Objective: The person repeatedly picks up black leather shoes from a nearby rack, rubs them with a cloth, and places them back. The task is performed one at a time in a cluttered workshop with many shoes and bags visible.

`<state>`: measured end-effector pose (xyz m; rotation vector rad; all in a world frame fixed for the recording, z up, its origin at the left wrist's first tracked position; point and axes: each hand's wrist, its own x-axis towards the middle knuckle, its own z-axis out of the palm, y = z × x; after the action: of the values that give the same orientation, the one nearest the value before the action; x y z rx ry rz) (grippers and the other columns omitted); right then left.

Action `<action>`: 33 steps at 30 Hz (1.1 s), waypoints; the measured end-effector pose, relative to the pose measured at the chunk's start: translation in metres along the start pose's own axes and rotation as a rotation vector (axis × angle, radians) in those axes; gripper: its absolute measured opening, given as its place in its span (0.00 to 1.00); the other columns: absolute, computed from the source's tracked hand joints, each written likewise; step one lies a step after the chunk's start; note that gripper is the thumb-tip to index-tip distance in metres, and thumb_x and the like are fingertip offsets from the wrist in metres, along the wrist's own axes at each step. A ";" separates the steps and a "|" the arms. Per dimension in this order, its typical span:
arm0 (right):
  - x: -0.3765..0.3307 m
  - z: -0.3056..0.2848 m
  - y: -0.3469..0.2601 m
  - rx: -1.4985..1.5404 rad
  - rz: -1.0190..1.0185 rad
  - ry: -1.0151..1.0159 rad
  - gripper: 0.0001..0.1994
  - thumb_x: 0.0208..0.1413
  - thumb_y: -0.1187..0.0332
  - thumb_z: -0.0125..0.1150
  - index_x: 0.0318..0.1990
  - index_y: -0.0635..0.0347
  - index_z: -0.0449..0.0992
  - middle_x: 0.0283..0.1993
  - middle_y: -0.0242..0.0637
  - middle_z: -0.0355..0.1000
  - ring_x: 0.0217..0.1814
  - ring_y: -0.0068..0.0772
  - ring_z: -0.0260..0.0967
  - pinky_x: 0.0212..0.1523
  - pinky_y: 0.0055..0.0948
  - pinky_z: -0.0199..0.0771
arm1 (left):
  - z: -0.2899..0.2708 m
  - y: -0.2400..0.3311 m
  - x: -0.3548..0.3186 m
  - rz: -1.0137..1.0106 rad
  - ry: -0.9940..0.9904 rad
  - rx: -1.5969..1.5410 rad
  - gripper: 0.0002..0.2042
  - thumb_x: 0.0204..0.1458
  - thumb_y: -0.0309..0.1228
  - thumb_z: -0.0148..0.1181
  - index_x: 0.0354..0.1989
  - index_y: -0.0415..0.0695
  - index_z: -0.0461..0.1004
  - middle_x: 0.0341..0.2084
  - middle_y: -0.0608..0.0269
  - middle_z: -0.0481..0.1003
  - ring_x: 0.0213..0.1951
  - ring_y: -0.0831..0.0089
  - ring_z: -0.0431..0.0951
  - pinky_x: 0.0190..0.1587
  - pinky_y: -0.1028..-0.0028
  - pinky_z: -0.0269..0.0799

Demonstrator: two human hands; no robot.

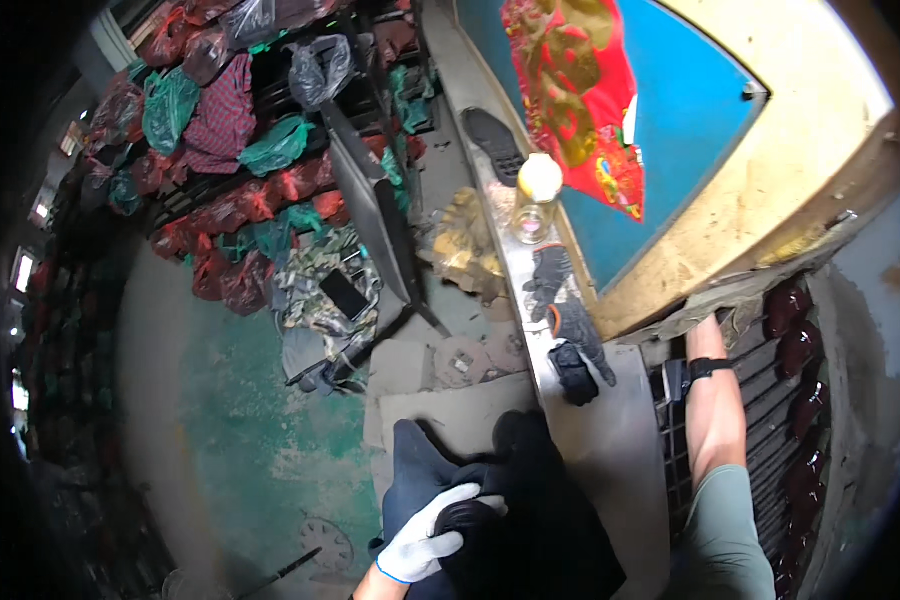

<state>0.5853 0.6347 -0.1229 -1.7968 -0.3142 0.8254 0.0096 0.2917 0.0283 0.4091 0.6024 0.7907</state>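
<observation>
My left hand [425, 538], in a white glove, is over my lap with its fingers closed around a dark, rounded object [467, 517]; its kind is unclear. My right arm [715, 420] reaches forward on the right, with a black band at the wrist. The right hand's fingers are hidden in an opening beneath the cream and blue machine housing [660, 270]. Below that arm is a barred metal rack [765, 440], with a row of glossy dark red pieces [798, 340] along its far right side.
Dark gloves [570, 330], a small black item [573, 372], a glass jar [533, 220] and a shoe sole [492, 142] lie along a metal ledge [610, 420]. Left, a phone [344, 294] rests on camouflage cloth [310, 275] near racks of red and green bags [173, 108].
</observation>
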 end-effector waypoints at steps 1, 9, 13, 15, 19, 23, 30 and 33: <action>-0.005 -0.021 0.002 0.143 0.027 -0.013 0.27 0.72 0.58 0.55 0.75 0.57 0.71 0.71 0.39 0.77 0.69 0.47 0.76 0.72 0.57 0.75 | -0.005 -0.004 0.005 0.040 -0.070 0.055 0.42 0.62 0.28 0.71 0.83 0.41 0.57 0.74 0.40 0.71 0.77 0.48 0.69 0.82 0.54 0.55; -0.260 -0.198 0.038 0.676 0.055 -0.464 0.35 0.68 0.50 0.62 0.76 0.63 0.69 0.71 0.52 0.77 0.67 0.55 0.80 0.72 0.67 0.76 | 0.020 -0.004 -0.017 0.190 0.029 0.355 0.30 0.67 0.39 0.70 0.72 0.37 0.70 0.68 0.43 0.77 0.70 0.53 0.77 0.76 0.55 0.67; -0.460 -0.218 0.009 0.975 0.158 -0.882 0.48 0.55 0.50 0.71 0.79 0.71 0.61 0.70 0.63 0.72 0.72 0.73 0.72 0.76 0.73 0.70 | 0.025 -0.012 -0.032 0.122 -0.081 0.268 0.37 0.67 0.51 0.70 0.75 0.39 0.66 0.83 0.46 0.60 0.79 0.51 0.66 0.80 0.53 0.62; -0.504 -0.225 0.039 0.961 0.259 -0.914 0.53 0.49 0.50 0.75 0.78 0.73 0.60 0.70 0.66 0.71 0.72 0.75 0.71 0.76 0.73 0.69 | 0.034 -0.018 -0.042 0.115 -0.127 0.235 0.36 0.68 0.52 0.69 0.75 0.40 0.66 0.82 0.46 0.61 0.79 0.49 0.65 0.80 0.52 0.61; -0.567 -0.237 0.072 0.843 0.301 -0.860 0.54 0.48 0.67 0.75 0.85 0.64 0.54 0.80 0.56 0.65 0.80 0.60 0.66 0.81 0.62 0.66 | 0.050 -0.026 -0.053 0.100 -0.168 -0.003 0.30 0.71 0.49 0.65 0.72 0.43 0.69 0.75 0.44 0.70 0.75 0.46 0.70 0.78 0.46 0.65; -0.635 -0.231 0.038 0.415 -0.271 -0.785 0.68 0.42 0.69 0.82 0.89 0.64 0.40 0.85 0.49 0.60 0.88 0.43 0.56 0.86 0.45 0.56 | 0.070 0.022 -0.039 0.520 -0.248 0.557 0.29 0.74 0.50 0.61 0.71 0.39 0.69 0.65 0.48 0.77 0.67 0.57 0.78 0.74 0.55 0.70; -0.686 -0.240 0.057 -0.082 -0.702 -0.784 0.68 0.39 0.64 0.86 0.85 0.77 0.44 0.81 0.64 0.61 0.82 0.60 0.64 0.82 0.52 0.61 | 0.054 -0.005 -0.057 0.310 -0.325 0.095 0.29 0.80 0.53 0.43 0.74 0.41 0.69 0.67 0.52 0.77 0.67 0.60 0.79 0.74 0.57 0.73; -0.690 -0.238 0.071 -0.212 -0.866 -0.773 0.62 0.38 0.64 0.85 0.81 0.78 0.54 0.79 0.66 0.62 0.80 0.67 0.65 0.80 0.55 0.64 | 0.066 0.002 -0.067 0.411 -0.395 0.293 0.35 0.76 0.57 0.50 0.78 0.39 0.64 0.69 0.47 0.75 0.69 0.55 0.77 0.75 0.54 0.71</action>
<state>0.2319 0.0391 0.1184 -1.2310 -1.5944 0.8106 0.0133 0.2340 0.1026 0.9550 0.2621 0.9811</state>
